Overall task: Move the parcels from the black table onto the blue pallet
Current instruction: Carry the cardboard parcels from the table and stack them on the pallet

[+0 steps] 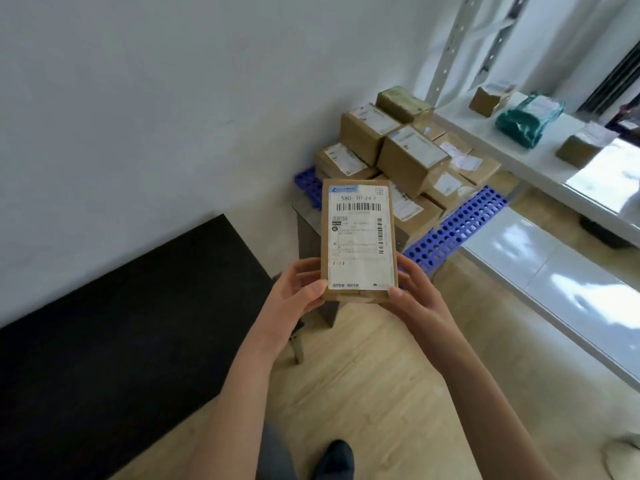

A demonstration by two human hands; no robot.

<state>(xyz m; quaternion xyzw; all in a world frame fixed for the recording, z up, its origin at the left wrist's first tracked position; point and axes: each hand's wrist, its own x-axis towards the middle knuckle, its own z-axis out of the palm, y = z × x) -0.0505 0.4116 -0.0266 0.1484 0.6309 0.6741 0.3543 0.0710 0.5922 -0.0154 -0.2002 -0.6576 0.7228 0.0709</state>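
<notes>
Carry step: left hand [300, 289] and right hand [412, 289] pinch the labelled parcel [358, 240] at centre frame, clear of the black table [114, 341]; next, probably set it on the blue pallet [457, 230].

Views: one, head-worn, wide-angle.
Position: at the person's head height, above both forearms.
Facing: forward and steeply down, toward the room corner where the blue pallet [457, 230] lies by the wall [138, 98].
Tilt: frame rolled; wall edge and floor [381, 375] boards run slanted.
Nearest: left hand [298, 289] and right hand [415, 292], gripping a parcel [358, 237] at frame centre; large label print legible.
Middle range: black surface [121, 341] at lower left; pallet beyond the parcel.
Far range: white shelf [540, 161] at upper right, blurred.
Bottom edge: a shoe [336, 459] almost under the lens.
</notes>
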